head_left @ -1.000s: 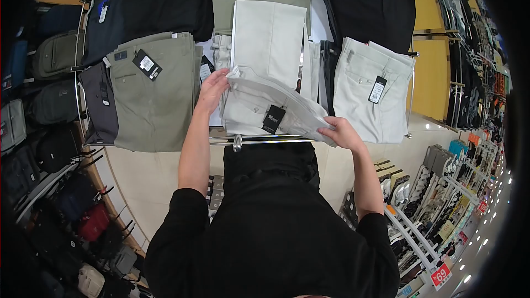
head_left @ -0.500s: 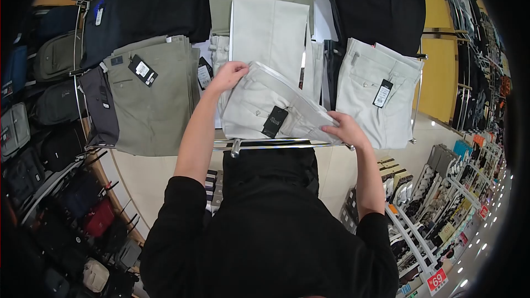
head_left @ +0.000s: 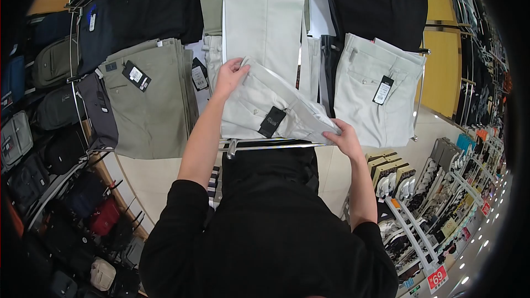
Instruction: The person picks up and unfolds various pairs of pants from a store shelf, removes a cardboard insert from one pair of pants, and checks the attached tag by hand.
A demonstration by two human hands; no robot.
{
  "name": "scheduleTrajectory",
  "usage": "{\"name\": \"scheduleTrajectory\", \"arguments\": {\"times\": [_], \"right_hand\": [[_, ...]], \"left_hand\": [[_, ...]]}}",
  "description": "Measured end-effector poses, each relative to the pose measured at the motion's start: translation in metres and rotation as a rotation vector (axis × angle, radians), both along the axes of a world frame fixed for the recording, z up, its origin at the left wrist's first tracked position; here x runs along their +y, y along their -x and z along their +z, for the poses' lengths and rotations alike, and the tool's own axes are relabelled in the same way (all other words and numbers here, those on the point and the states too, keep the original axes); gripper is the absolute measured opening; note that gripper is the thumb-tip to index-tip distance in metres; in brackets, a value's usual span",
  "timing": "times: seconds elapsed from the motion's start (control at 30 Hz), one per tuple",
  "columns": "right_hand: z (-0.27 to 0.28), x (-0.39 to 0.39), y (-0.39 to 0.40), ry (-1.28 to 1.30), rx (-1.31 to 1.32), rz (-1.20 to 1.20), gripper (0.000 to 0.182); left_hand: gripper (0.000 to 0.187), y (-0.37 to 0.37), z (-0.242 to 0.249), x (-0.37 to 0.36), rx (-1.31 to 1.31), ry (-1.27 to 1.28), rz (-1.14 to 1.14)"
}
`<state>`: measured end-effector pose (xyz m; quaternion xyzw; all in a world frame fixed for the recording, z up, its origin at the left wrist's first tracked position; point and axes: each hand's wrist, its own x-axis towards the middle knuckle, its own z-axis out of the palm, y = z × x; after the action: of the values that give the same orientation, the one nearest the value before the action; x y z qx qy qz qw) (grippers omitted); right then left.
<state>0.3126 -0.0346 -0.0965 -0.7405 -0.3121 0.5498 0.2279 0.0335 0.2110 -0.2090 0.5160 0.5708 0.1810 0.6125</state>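
Pale grey trousers (head_left: 243, 96) lie across a folded stack on the display, their legs stretching away from me. My left hand (head_left: 231, 74) pinches one end of the waistband on the left. At the lower right, my right hand (head_left: 345, 138) grips the waistband's other end between thumb and fingers. The waistband runs slantwise between the two hands, showing some of its inner side. A black hang tag (head_left: 272, 122) rests on the trousers near a pocket. Beneath them, other light trousers (head_left: 214, 49) partly show at the left.
Folded olive trousers (head_left: 149, 99) lie left, light grey trousers (head_left: 367, 107) right, and black trousers (head_left: 381, 16) behind. A chrome rail (head_left: 276, 145) crosses the display's front edge. Backpacks (head_left: 58, 66) hang at far left; racks of shoes (head_left: 408, 185) stand at lower right.
The waistband's right part has turned to show more of its inner side, and my right hand's grip has shifted slightly. My left hand still holds its end. The whole view has moved a little.
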Motion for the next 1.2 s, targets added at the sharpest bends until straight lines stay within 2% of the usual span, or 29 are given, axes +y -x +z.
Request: {"name": "scheduleTrajectory", "arguments": {"times": [0.07,0.2,0.27,0.33,0.4,0.47,0.53,0.6,0.67,0.73,0.8,0.9,0.93,0.97,1.03,1.07,1.13,1.2], "right_hand": [[0.003,0.001,-0.001,-0.039,-0.025,-0.019,0.041],[0.005,-0.007,-0.004,-0.089,-0.105,-0.015,0.047],[0.007,-0.012,-0.001,-0.067,-0.167,0.049,0.046],[0.009,-0.016,0.000,-0.039,-0.232,0.111,0.044],[0.010,-0.019,0.000,-0.047,-0.166,0.192,0.032],[0.020,-0.018,0.001,-0.064,-0.095,0.174,0.026],[0.036,-0.014,0.004,-0.082,-0.022,0.155,0.021],[0.053,-0.011,0.007,-0.102,0.061,0.185,0.016],[0.060,-0.012,0.008,-0.077,0.111,0.165,0.017],[0.070,-0.011,0.012,-0.054,0.163,0.154,0.017],[0.083,-0.007,0.025,-0.107,0.238,0.060,0.016],[0.091,-0.013,0.038,-0.097,0.253,0.129,0.017],[0.089,-0.020,0.040,-0.020,0.326,0.102,0.018],[0.085,-0.027,0.040,-0.020,0.325,0.105,0.018],[0.082,-0.031,0.041,-0.005,0.492,0.198,0.020],[0.087,-0.029,0.047,-0.024,0.568,0.145,0.025],[0.097,-0.019,0.058,-0.041,0.551,0.193,0.026],[0.095,-0.018,0.057,-0.061,0.534,0.237,0.028]], "left_hand": [[0.039,0.000,-0.003,0.009,-0.149,0.091,0.002],[0.041,0.001,0.005,0.011,-0.168,0.147,0.029],[0.038,0.004,0.011,0.006,-0.198,0.262,-0.061],[0.035,0.008,0.019,-0.001,-0.197,0.267,-0.120],[0.032,0.015,0.035,-0.009,-0.195,0.272,-0.183],[0.030,0.031,0.058,-0.022,-0.255,0.214,-0.059],[0.029,0.068,0.064,-0.035,-0.207,0.225,-0.072],[0.028,0.100,0.090,-0.065,-0.261,0.274,0.110],[0.029,0.155,0.088,-0.089,-0.325,0.304,0.035],[0.031,0.184,0.106,-0.113,-0.509,0.348,0.042],[0.036,0.213,0.115,-0.141,-0.482,0.369,0.075],[0.037,0.219,0.144,-0.167,-0.488,0.432,0.102],[0.037,0.221,0.147,-0.174,-0.490,0.431,0.104],[0.037,0.223,0.149,-0.180,-0.493,0.484,0.107],[0.036,0.226,0.151,-0.188,-0.498,0.536,0.113],[0.038,0.227,0.152,-0.191,-0.449,0.549,0.122],[0.040,0.231,0.145,-0.195,-0.400,0.558,0.131],[0.035,0.242,0.123,-0.201,-0.348,0.442,0.335]]}}
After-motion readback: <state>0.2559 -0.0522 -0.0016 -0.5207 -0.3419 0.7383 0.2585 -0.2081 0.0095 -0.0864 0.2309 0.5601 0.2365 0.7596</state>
